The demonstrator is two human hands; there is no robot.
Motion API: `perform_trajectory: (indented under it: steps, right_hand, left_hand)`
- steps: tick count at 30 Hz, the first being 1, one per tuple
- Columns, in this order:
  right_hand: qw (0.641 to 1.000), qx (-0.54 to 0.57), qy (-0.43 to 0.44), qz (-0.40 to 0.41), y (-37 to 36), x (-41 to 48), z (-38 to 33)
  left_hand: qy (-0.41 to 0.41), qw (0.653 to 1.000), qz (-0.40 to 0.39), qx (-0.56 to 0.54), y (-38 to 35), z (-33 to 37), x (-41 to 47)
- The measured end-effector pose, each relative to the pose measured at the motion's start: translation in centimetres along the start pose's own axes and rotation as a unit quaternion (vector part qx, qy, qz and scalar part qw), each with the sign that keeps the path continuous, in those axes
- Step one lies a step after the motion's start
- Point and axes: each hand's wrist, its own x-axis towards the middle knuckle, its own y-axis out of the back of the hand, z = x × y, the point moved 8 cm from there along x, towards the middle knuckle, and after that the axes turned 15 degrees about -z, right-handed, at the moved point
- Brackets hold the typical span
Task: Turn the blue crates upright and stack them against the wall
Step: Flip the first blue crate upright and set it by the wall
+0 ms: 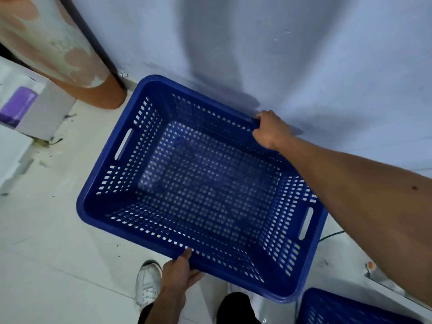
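Note:
A blue perforated crate [201, 190] fills the middle of the view, upright with its open top facing me, its far long side close to the pale wall [304, 54]. My left hand [181, 271] grips its near long rim, thumb over the edge. My right hand [268, 129] grips the far rim by the wall. A second blue crate [346, 309] shows only partly at the bottom right corner.
An orange and cream patterned curtain [58, 47] hangs at the top left beside a dark door frame. White boxes with a purple panel [21, 106] stand at the left. My white shoe [148, 284] is on the pale tiled floor [51, 253].

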Motion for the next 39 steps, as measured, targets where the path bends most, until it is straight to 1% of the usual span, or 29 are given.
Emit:
perform_trajectory:
  steps: [7, 10, 12, 14, 16, 17, 18, 19, 21, 22, 23, 24, 26, 28, 29, 30, 33, 34, 35, 36, 39]
  right_hand:
    - [0.997, 0.015, -0.003, -0.075, -0.4, 1.3, 0.3]
    - [0.994, -0.004, 0.024, -0.103, -0.8, -0.2, 0.5]
    - [0.993, -0.04, 0.052, -0.095, -1.9, -2.3, 0.7]
    - [0.99, -0.06, 0.079, -0.103, -4.2, -4.7, 0.8]
    - [0.985, -0.062, 0.098, -0.129, -7.0, -7.0, 0.6]
    - [0.983, -0.06, 0.1, -0.14, -8.5, -8.0, 0.4]
    - [0.982, -0.058, 0.099, -0.152, -9.9, -9.0, 0.3]
    - [0.98, -0.056, 0.096, -0.164, -11.3, -10.1, 0.2]
    - [0.977, -0.046, 0.093, -0.187, -14.1, -12.5, 0.2]
    - [0.975, -0.037, 0.094, -0.197, -15.5, -13.8, 0.0]
    - [0.974, -0.028, 0.097, -0.204, -16.8, -15.1, -0.3]
    - [0.972, -0.02, 0.101, -0.209, -18.1, -16.2, -0.7]
    - [0.971, -0.004, 0.106, -0.214, -20.6, -18.2, -1.2]
    - [0.968, -0.006, 0.111, -0.225, -23.5, -19.8, -1.8]
    - [0.966, -0.018, 0.112, -0.234, -24.9, -20.3, -1.9]
    - [0.964, -0.035, 0.108, -0.24, -26.4, -20.7, -2.0]
    - [0.965, -0.087, 0.079, -0.233, -29.5, -20.9, -1.7]
    - [0.966, -0.102, 0.069, -0.227, -30.0, -20.8, -1.5]
    - [0.968, -0.112, 0.064, -0.217, -30.3, -20.7, -1.4]
    - [0.969, -0.12, 0.065, -0.207, -30.4, -20.6, -1.3]
    - [0.97, -0.13, 0.086, -0.184, -29.9, -20.7, -1.0]
  left_hand:
    - [-0.019, 0.999, 0.024, 0.026, -1.0, 1.0, -1.0]
    - [-0.005, 0.999, 0.017, 0.041, -1.1, 1.2, -1.6]
    - [0.023, 0.994, 0.002, 0.102, -1.1, 1.2, -1.8]
    - [0.047, 0.984, 0.005, 0.172, -0.5, 1.9, -2.0]
    - [0.065, 0.963, 0.012, 0.261, 0.4, 3.0, -2.2]
    - [0.07, 0.943, 0.021, 0.324, 0.9, 3.8, -2.3]
    - [0.071, 0.911, 0.034, 0.406, 1.4, 4.7, -2.6]
    - [0.067, 0.861, 0.051, 0.501, 1.7, 5.7, -3.0]
    - [0.032, 0.727, 0.089, 0.68, 1.3, 7.6, -3.7]
    - [0.004, 0.662, 0.1, 0.743, 0.7, 8.3, -4.0]
    - [-0.024, 0.611, 0.104, 0.784, 0.1, 8.8, -4.3]
    - [-0.053, 0.568, 0.104, 0.815, -0.5, 9.3, -4.6]
    - [-0.126, 0.487, 0.101, 0.858, -1.7, 9.9, -5.0]
    - [-0.197, 0.427, 0.086, 0.878, -2.5, 10.3, -5.1]
    - [-0.206, 0.404, 0.073, 0.888, -2.5, 10.4, -4.7]
    - [-0.204, 0.377, 0.063, 0.901, -2.4, 10.5, -4.2]
    - [-0.184, 0.259, 0.066, 0.946, -2.1, 11.2, -3.2]
    - [-0.177, 0.232, 0.068, 0.954, -1.9, 11.3, -2.9]
    - [-0.17, 0.212, 0.068, 0.96, -1.6, 11.3, -2.6]
    - [-0.166, 0.199, 0.068, 0.963, -1.3, 11.2, -2.4]
    - [-0.168, 0.195, 0.067, 0.964, -1.0, 10.7, -2.4]
